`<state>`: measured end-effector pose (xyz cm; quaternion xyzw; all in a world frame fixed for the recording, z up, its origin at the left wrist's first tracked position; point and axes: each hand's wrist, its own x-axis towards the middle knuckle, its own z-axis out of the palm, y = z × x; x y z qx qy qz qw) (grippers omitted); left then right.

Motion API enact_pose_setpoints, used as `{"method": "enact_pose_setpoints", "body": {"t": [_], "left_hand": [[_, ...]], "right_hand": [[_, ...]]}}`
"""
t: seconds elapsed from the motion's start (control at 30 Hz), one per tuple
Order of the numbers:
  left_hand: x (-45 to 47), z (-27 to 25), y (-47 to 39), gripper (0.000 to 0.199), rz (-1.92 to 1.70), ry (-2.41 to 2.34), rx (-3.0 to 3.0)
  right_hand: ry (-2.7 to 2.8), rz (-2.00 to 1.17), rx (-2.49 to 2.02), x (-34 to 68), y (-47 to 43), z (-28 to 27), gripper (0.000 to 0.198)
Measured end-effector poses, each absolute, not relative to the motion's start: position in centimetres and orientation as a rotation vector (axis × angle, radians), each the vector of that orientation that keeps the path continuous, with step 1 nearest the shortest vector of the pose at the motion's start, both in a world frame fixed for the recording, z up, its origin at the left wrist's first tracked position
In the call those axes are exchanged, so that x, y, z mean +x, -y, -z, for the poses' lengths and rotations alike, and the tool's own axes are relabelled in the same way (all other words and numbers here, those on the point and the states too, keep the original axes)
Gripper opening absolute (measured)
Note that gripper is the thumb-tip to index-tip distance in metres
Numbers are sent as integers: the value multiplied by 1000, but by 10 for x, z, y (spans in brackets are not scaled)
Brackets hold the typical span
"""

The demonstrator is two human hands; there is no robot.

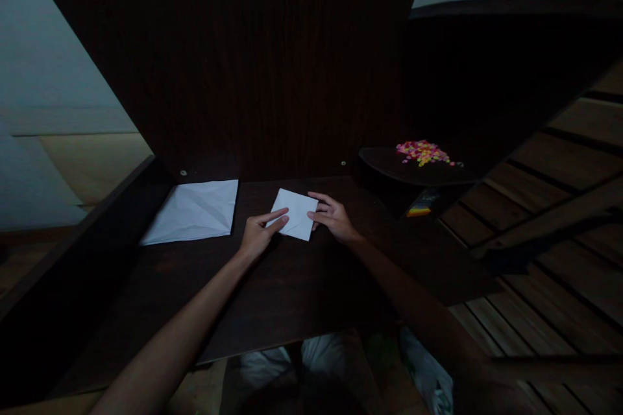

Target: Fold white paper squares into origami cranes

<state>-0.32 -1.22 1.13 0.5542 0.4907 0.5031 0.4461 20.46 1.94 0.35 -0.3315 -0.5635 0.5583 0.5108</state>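
Observation:
A small folded square of white paper (296, 213) is held just above the dark desk, tilted a little. My left hand (259, 233) pinches its left side, thumb and forefinger lying on the top face. On the opposite edge my right hand (335, 219) grips it, with the thumb on top and the other fingers behind. Faint crease lines run across the paper's face. To the left of my left hand lies a larger stack of white paper sheets (199, 211), with creases across the top sheet.
The dark wooden desk (292, 292) has a tall back panel (243, 65) and a left side wall (87, 259). On a small right shelf (389, 165) sits a pile of colourful little pieces (422, 152). Wooden slats (549, 201) stand farther right.

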Motion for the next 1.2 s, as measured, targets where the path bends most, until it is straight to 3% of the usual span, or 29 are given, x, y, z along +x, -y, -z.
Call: {"method": "enact_pose_setpoints", "body": {"t": [0.6,0.9,1.2], "left_hand": [[-3,-14,15,55,-1177,-1078,1409],[-3,-16,18,61,-1160,-1064,1483],[-3,-14,17,59,-1171,-1073,1495]], "right_hand": [[1415,-1287,-768,208,-21,-3,47],[1425,-1272,-756,208,-22,2,61],[1498,-1084,-876,203,-19,1,50]]}}
